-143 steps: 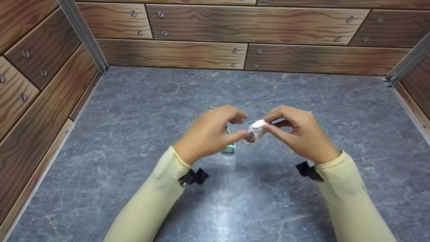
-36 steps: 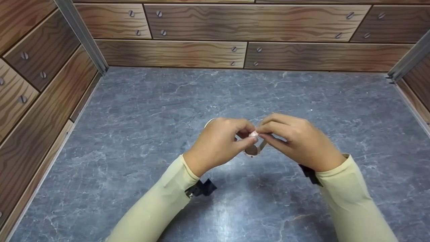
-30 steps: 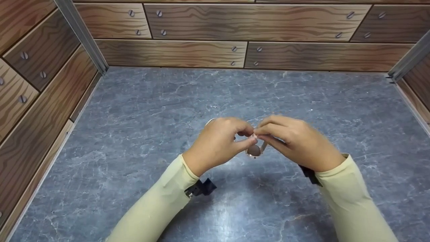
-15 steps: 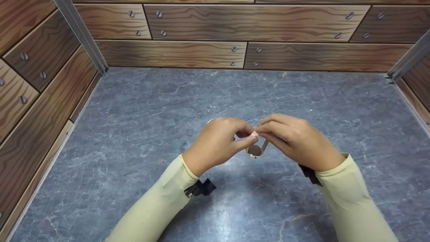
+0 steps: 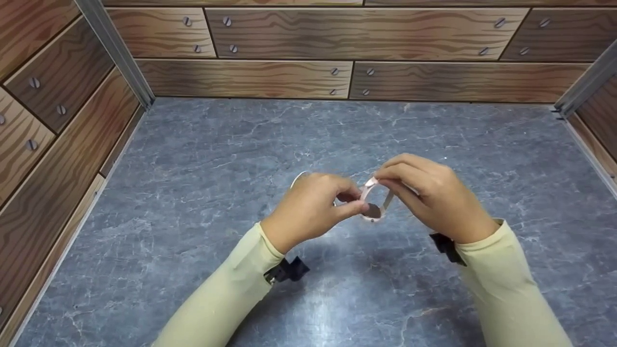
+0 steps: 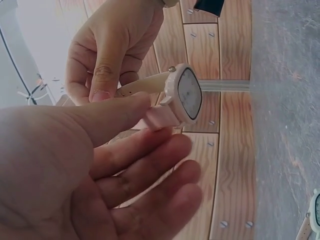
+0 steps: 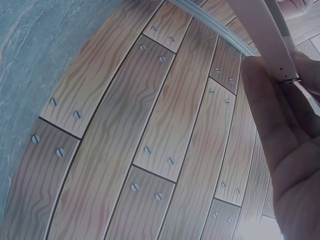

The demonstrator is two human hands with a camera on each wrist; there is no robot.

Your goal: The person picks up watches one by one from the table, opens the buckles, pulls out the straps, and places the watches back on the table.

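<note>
A wristwatch with a pale pink strap (image 5: pixel 389 200) hangs as a loop between both hands above the table; in the left wrist view its dial (image 6: pixel 190 94) faces away from the palm. My left hand (image 5: pixel 315 207) pinches the strap beside the case, thumb on one side and index finger on the other. The right hand (image 5: pixel 426 195) holds the closed end of the strap between thumb and fingertips. In the right wrist view a small dark buckle (image 7: pixel 290 80) shows at those fingertips. Whether the buckle is fastened, I cannot tell.
A second watch (image 6: pixel 316 212) lies on the table, partly cut off in the left wrist view; only its pale strap (image 5: pixel 298 178) shows past my left hand in the head view. The grey marbled table (image 5: pixel 217 154) is bounded by wood-patterned walls (image 5: pixel 279 79).
Earlier the left hand was apart from the watch; now it pinches it and covers the second watch. Over the last half second the right hand rose rightward, and the loop shows wider.
</note>
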